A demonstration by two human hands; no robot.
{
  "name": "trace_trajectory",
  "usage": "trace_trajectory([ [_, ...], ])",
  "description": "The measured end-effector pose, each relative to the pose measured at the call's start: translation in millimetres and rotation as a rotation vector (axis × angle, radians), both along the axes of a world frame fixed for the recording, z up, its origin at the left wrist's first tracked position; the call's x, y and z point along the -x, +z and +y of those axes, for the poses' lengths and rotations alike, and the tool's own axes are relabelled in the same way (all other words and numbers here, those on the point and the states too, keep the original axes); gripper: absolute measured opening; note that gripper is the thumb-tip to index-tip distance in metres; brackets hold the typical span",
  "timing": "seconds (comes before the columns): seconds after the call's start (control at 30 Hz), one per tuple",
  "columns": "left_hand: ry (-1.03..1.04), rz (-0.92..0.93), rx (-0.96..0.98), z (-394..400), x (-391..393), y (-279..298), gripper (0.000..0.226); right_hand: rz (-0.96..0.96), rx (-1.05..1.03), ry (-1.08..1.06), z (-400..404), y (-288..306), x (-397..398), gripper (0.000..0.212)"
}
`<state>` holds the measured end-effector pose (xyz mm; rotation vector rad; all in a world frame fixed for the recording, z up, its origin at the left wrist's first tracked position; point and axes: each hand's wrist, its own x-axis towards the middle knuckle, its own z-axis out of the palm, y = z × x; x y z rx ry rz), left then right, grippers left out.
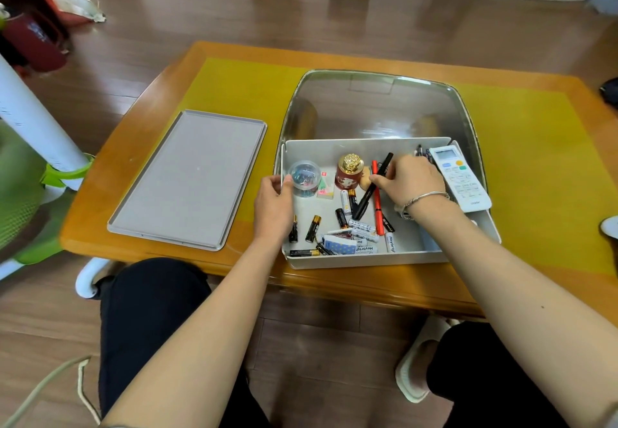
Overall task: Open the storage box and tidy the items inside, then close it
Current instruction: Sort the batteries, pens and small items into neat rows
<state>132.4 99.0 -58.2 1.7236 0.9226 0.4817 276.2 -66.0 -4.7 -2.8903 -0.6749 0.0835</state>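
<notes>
A white storage box (364, 259) stands open on the table, its clear lid (378, 106) tipped back behind it. Inside lie several batteries (313, 228), a clear tub of clips (303, 177), a red jar with a gold top (348, 171), a black pen (372, 188), a red pen (377, 210) and a white remote (458, 176) at the right. My left hand (272, 205) holds the box's left wall. My right hand (409, 180) reaches into the box and pinches the black pen near its upper end.
A flat grey tray (189, 178) lies on the table left of the box. A yellow mat (535, 173) covers the wooden table top. A white pole and green chair stand at the far left. My knees are under the table's near edge.
</notes>
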Motion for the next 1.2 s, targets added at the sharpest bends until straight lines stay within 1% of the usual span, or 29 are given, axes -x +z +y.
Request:
trace_trajectory([
  [0.07, 0.000, -0.004, 0.006, 0, 0, 0, 0.032, -0.048, 0.061, -0.025, 2, -3, 4, 0.053],
  [0.13, 0.002, -0.010, 0.020, 0, 0, 0, 0.030, -0.110, 0.131, -0.010, 6, -7, 9, 0.055],
  [0.27, 0.002, -0.013, 0.017, 0, 0, 0, 0.027, -0.139, 0.225, 0.012, 16, -13, 15, 0.045],
  [0.37, 0.008, -0.013, 0.016, 0, 0, 0, 0.024, -0.108, 0.260, 0.020, 24, -15, 13, 0.024],
  [0.4, 0.008, -0.013, 0.019, 0, -1, 0, 0.023, -0.097, 0.253, 0.018, 26, -16, 12, 0.021],
  [0.43, 0.007, -0.012, 0.021, 0, -1, 0, 0.023, -0.086, 0.237, 0.016, 27, -16, 11, 0.023],
  [0.53, 0.003, -0.009, 0.020, 0, 0, -1, 0.026, -0.029, 0.130, -0.011, 23, -12, 9, 0.040],
  [0.57, 0.002, -0.010, 0.022, 1, 0, -1, 0.026, 0.007, 0.090, -0.027, 21, -7, 6, 0.041],
  [0.63, 0.000, -0.010, 0.028, 1, -1, -1, 0.026, 0.112, 0.010, -0.048, 14, 6, -1, 0.036],
  [0.7, -0.001, -0.010, 0.033, 1, -1, -1, 0.026, 0.152, -0.025, -0.043, 5, 22, -11, 0.027],
  [0.77, -0.001, -0.007, 0.035, 1, -1, -1, 0.026, 0.107, 0.018, -0.020, -3, 36, -20, 0.018],
  [0.83, 0.001, -0.006, 0.037, 0, -1, -1, 0.025, 0.047, 0.139, 0.016, -8, 46, -27, 0.019],
  [0.9, 0.001, -0.005, 0.047, 0, 0, 0, 0.023, -0.003, 0.236, 0.025, -10, 49, -32, 0.035],
  [0.93, 0.000, -0.004, 0.052, -1, 0, 1, 0.022, -0.015, 0.236, 0.023, -11, 47, -33, 0.044],
  [1.0, -0.002, -0.004, 0.059, -1, 0, 2, 0.023, -0.035, 0.172, 0.033, -13, 41, -32, 0.050],
  [1.13, -0.007, -0.025, 0.086, -1, -1, 1, 0.025, -0.157, 0.067, 0.064, -14, 30, -22, 0.044],
  [1.2, -0.010, -0.029, 0.097, -1, -1, 0, 0.024, -0.176, -0.019, 0.104, -12, 28, -16, 0.039],
])
